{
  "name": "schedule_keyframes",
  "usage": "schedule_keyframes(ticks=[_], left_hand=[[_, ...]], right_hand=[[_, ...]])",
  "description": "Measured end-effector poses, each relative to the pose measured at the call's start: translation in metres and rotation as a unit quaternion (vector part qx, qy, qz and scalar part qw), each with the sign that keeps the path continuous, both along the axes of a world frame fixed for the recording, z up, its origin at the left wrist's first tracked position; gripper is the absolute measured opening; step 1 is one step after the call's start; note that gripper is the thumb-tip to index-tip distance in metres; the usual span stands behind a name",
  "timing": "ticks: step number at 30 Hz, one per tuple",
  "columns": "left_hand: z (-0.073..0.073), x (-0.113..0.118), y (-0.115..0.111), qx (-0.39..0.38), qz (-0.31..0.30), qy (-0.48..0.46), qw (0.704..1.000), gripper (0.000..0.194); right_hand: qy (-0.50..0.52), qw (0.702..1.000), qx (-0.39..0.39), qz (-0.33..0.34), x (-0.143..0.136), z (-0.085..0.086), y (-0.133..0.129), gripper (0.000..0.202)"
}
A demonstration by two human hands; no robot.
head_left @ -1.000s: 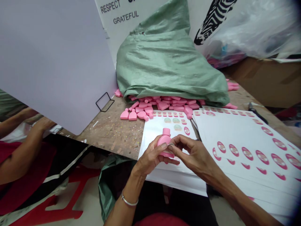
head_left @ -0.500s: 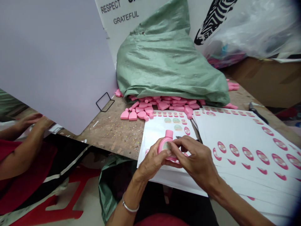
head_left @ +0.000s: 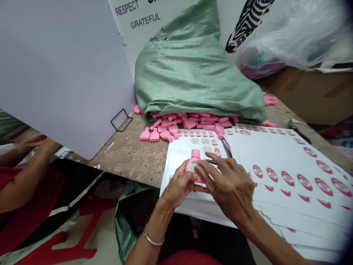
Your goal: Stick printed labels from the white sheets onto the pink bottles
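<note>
Right hand (head_left: 230,182) has uncurled — fingers loosely spread over bottle (head_left: 195,158) front; left hand (head_left: 176,188) curled round bottle — lower centre, between hands, long axis up-frame.

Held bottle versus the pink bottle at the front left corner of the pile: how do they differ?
The held bottle bears a pale green oval label, partly covered by fingers; the pile bottle shows none on its visible side.
The held bottle is gripped in the left hand, with the right hand at its face; the pile bottle rests on the tabletop, untouched.
Both are pink, with a narrower top.
</note>
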State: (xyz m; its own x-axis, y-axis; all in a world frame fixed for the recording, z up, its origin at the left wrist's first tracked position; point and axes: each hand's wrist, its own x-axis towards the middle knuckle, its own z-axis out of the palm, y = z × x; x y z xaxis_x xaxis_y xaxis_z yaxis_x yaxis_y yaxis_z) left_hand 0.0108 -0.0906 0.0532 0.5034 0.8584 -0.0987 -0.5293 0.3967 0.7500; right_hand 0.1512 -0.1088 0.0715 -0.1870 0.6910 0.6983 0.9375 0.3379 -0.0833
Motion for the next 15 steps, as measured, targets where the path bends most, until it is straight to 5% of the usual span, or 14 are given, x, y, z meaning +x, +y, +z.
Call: schedule_keyframes(ticks=[8, 12, 15], left_hand=[[-0.005, -0.001, 0.0, -0.046, -0.01, -0.052, 0.998, 0.032], [-0.006, 0.0, -0.001, -0.072, 0.003, -0.069, 0.995, 0.03], [-0.005, 0.001, -0.001, -0.098, 0.008, -0.059, 0.993, 0.046]], right_hand=[[0.224, 0.949, -0.155, 0.156, 0.012, 0.001, 0.0, 0.027], [0.232, 0.946, -0.155, 0.165, 0.012, 0.005, -0.002, 0.027], [0.22, 0.953, -0.125, 0.167, 0.009, 0.005, -0.004, 0.026]])
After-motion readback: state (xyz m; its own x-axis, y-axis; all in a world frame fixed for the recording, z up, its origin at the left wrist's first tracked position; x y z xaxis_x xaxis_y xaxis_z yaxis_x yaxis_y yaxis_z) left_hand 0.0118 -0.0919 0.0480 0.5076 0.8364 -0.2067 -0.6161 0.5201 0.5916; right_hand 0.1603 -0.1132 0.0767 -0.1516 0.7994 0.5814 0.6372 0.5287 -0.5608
